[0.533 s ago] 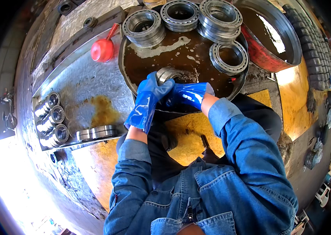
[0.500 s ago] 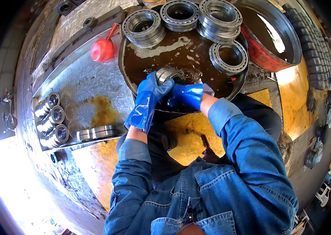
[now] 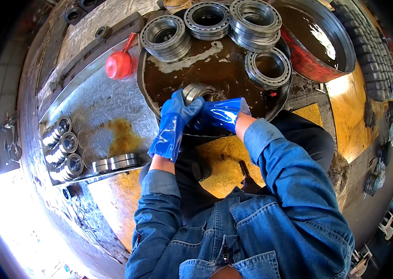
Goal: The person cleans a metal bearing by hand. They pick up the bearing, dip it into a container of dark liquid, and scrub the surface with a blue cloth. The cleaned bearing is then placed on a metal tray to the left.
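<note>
A steel roller bearing [image 3: 196,93] is held low over the near part of a round pan [image 3: 141,76] of dark brown liquid. My left hand [image 3: 178,108], in a blue rubber glove, is closed round the bearing's left side, thumb pointing right. From the right comes my right hand [image 3: 217,114], gloved the same way, close against the left hand and the bearing's near side. Its fingers are hidden in shadow behind the left thumb. Larger bearings stand along the pan's far rim: a left stack [image 3: 166,39], a middle one [image 3: 207,21], a right stack [image 3: 255,25] and a single ring [image 3: 268,69].
Left of the pan, a metal tray [image 3: 82,104] carries a red dipper [image 3: 119,64], several small bearings [image 3: 68,142] in rows and two flat ones [image 3: 124,161]. A red-sided tub [image 3: 306,58] of liquid adjoins the pan at far right, beside rows of dark stacked parts [image 3: 368,51].
The whole view has shifted slightly, the pan and far bearings sitting a little further up and left. Both hands stay at the bearing, which has tilted slightly.
</note>
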